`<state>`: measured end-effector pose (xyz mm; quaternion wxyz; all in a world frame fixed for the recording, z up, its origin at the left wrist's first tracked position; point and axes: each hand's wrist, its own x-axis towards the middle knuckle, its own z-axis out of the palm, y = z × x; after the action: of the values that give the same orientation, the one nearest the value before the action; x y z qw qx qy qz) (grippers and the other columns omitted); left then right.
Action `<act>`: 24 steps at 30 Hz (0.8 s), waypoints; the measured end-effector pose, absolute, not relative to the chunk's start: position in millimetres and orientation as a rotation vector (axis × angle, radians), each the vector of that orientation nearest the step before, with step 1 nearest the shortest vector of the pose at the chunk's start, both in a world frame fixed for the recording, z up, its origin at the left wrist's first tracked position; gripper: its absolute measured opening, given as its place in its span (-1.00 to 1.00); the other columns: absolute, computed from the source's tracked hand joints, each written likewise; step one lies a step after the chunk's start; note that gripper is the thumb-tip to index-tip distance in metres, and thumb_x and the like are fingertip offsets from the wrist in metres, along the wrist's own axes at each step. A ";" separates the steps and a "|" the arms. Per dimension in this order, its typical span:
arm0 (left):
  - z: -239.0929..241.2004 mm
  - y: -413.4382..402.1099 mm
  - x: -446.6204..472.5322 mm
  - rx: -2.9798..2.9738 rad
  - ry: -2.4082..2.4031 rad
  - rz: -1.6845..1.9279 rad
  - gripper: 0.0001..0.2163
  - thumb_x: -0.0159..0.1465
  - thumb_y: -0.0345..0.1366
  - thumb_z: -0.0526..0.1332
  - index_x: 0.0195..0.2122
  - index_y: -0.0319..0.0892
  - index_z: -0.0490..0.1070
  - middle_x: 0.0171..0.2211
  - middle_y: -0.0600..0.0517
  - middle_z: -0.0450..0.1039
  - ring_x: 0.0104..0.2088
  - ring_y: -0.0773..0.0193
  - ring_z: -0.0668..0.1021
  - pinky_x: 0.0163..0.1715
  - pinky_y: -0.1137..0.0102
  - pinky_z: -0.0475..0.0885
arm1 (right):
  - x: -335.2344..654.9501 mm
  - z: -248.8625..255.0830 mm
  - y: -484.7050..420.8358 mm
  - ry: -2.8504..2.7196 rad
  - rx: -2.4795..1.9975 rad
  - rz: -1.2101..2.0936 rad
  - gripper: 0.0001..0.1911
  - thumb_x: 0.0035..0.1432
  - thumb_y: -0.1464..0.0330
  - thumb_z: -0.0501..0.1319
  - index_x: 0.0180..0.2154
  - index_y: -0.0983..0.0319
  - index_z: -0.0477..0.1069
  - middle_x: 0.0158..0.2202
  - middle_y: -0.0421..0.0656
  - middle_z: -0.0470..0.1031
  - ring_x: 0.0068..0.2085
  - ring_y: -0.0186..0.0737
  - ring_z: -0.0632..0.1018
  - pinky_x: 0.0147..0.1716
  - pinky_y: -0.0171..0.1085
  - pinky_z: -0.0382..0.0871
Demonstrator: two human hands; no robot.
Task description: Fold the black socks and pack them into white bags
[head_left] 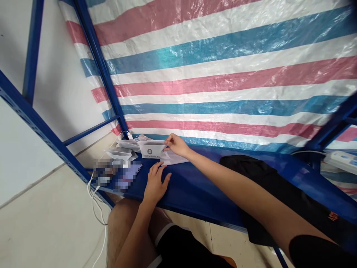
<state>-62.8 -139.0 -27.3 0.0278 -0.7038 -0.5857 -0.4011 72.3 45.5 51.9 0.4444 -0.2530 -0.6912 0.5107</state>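
Observation:
My right hand (176, 144) reaches far over the blue shelf (195, 190) and pinches the edge of a small white packet with a grey logo (152, 150). More white packets (126, 147) lie in a loose pile behind and to the left of it, and a flat white piece (174, 158) lies under my right wrist. My left hand (155, 184) rests flat on the shelf with its fingers spread, just in front of the packet and touching nothing else.
A striped red, white and blue tarp (223, 74) hangs behind the shelf. Blue rack posts (97, 56) stand at the left. White cables (96, 201) hang off the shelf's left end beside a blurred patch. A black cloth (264, 186) lies at right, a white power strip (341, 160) beyond.

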 end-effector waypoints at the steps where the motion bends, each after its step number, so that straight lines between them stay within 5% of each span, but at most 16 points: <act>1: -31.6 -136.8 -60.4 -2.241 -1.823 -1.131 -0.63 0.54 -0.07 0.15 0.29 -0.03 0.41 0.36 -0.12 0.38 0.41 -0.04 0.36 0.38 -0.02 0.34 | 58.9 44.2 49.1 -1.701 -0.679 1.235 -0.71 0.28 0.23 0.38 -0.30 0.13 0.28 -0.23 -0.20 0.49 -0.19 -0.14 0.67 -0.18 -0.01 0.76; 10: -35.5 -135.4 -57.7 -2.381 -1.957 -0.682 -0.49 0.56 0.09 0.02 0.41 0.01 0.36 0.47 -0.03 0.30 0.51 -0.06 0.24 0.52 -0.09 0.08 | 30.3 10.9 68.8 -1.737 -0.835 1.088 -0.73 0.26 0.15 0.38 -0.22 0.12 0.35 -0.28 -0.20 0.53 -0.20 -0.09 0.66 -0.08 0.02 0.66; 16: -37.6 -136.5 -58.8 -2.396 -1.950 -0.728 -0.50 0.56 0.07 0.03 0.41 -0.01 0.35 0.46 -0.04 0.30 0.51 -0.02 0.25 0.52 -0.06 0.08 | 111.2 -5.7 63.3 -2.287 -0.819 0.617 -0.38 0.36 -0.11 0.21 0.15 0.23 0.49 0.21 0.14 0.55 0.26 0.21 0.54 0.31 0.17 0.37; 20: -37.6 -136.4 -59.0 -2.363 -2.005 -0.869 -0.38 0.54 0.07 0.09 0.53 -0.05 0.11 0.48 -0.13 0.24 0.49 -0.05 0.28 0.49 -0.06 0.15 | 193.5 -24.5 45.4 -2.756 -0.891 0.465 -0.14 0.37 -0.25 0.07 0.43 0.16 0.33 0.52 0.00 0.22 0.53 0.35 0.16 0.51 0.21 0.02; 24: -31.3 -136.6 -59.7 -2.270 -2.067 -1.090 -0.31 0.50 0.08 0.15 0.56 -0.03 0.03 0.48 -0.16 0.23 0.46 -0.10 0.31 0.39 -0.03 0.31 | 253.2 -23.8 16.0 -2.811 -1.027 0.329 -0.12 0.43 -0.25 -0.05 0.50 0.14 0.24 0.54 -0.04 0.17 0.52 0.35 0.17 0.49 0.20 0.04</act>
<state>-59.7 -136.6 -31.3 -0.0579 -0.6956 -0.6334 -0.3340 253.2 16.0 -23.8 0.0652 -0.3405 -0.9316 0.1090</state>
